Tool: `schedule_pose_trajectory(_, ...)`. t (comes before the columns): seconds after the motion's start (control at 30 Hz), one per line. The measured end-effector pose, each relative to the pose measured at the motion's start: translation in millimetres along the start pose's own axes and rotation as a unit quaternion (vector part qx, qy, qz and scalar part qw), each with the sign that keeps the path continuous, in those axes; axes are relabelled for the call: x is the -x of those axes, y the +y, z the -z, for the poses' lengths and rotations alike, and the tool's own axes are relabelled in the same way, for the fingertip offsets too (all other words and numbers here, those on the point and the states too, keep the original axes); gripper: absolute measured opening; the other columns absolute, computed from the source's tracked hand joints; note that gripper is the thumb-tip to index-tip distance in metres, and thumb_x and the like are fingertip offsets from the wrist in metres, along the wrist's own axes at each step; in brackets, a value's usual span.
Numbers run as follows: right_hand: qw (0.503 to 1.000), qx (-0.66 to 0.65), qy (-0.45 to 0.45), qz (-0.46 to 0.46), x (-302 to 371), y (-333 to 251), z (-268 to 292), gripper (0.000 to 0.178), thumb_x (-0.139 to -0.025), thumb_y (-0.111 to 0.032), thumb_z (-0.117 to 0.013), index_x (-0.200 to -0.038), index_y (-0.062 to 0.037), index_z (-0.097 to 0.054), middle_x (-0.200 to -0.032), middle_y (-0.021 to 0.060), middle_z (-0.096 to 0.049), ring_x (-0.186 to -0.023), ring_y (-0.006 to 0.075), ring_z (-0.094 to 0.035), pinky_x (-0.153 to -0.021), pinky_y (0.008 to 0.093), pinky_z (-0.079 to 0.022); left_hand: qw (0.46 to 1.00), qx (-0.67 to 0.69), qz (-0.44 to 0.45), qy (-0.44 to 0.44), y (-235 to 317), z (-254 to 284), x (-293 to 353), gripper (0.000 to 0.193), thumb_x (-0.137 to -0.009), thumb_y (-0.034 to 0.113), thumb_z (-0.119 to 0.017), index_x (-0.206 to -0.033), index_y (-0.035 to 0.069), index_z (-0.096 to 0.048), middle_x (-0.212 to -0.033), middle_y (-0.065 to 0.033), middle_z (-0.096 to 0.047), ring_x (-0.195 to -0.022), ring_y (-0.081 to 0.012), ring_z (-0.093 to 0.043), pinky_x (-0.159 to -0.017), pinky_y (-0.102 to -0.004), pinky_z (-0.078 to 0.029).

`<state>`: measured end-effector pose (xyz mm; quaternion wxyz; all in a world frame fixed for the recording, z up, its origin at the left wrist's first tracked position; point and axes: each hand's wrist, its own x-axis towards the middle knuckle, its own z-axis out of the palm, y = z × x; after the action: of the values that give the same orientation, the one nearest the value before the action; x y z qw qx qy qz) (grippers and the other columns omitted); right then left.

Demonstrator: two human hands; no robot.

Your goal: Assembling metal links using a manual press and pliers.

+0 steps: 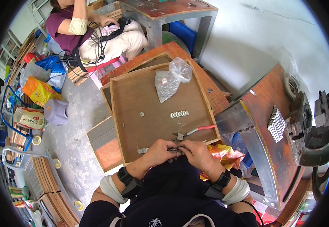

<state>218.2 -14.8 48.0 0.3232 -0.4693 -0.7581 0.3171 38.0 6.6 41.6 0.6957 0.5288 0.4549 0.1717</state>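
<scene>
My left hand (pixel 157 153) and my right hand (pixel 199 154) meet at the near edge of a shallow wooden tray (pixel 145 90). Between their pinched fingertips is a short strip of metal links (pixel 175 150), partly hidden by the fingers. Just beyond my right hand, red-handled pliers (pixel 202 128) lie on the tray, jaws toward the middle. A second silvery link strip (pixel 179 114) rests farther in. Beside my left hand lies another strip (pixel 143 150). A small grey piece (pixel 141 114) sits left of centre, and a knotted clear plastic bag (pixel 166 84) with small contents lies at the far right.
To the right, a metal-edged bench (pixel 261 100) bears a sheet of metal links (pixel 276 125) and a dark vise-like machine (pixel 312 128). Another person (pixel 92 34) sits far left, cables across the lap. A grey stool (pixel 56 112) and filled bags (pixel 39 90) stand left.
</scene>
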Motion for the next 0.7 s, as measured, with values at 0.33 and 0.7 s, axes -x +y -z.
schedule_pose_trajectory(0.33,0.903,-0.355,0.05,-0.237,34,6,39,0.038,-0.08,0.0,-0.065,-0.115,0.0024,-0.051,-0.095,0.0114,-0.062,-0.078,0.0152,-0.062,-0.066,0.0262,-0.051,0.997,-0.054,-0.047,-0.036,27,-21,-22,0.009,-0.08,0.007,-0.066,-0.085,-0.001,-0.067,-0.065,-0.0023,-0.062,-0.054,-0.0074,-0.056,-0.049,-0.0226,-0.043)
schedule_pose_trajectory(0.7,0.792,-0.464,0.228,-0.325,119,6,85,0.027,-0.08,-0.008,-0.068,-0.103,0.0042,-0.062,-0.077,0.0028,-0.063,-0.064,0.0066,-0.056,-0.059,0.0189,-0.045,0.972,-0.098,-0.065,-0.204,71,-109,-59,0.01,-0.083,0.012,-0.066,-0.084,0.002,-0.066,-0.063,0.0004,-0.059,-0.055,-0.0051,-0.054,-0.047,-0.0196,-0.039)
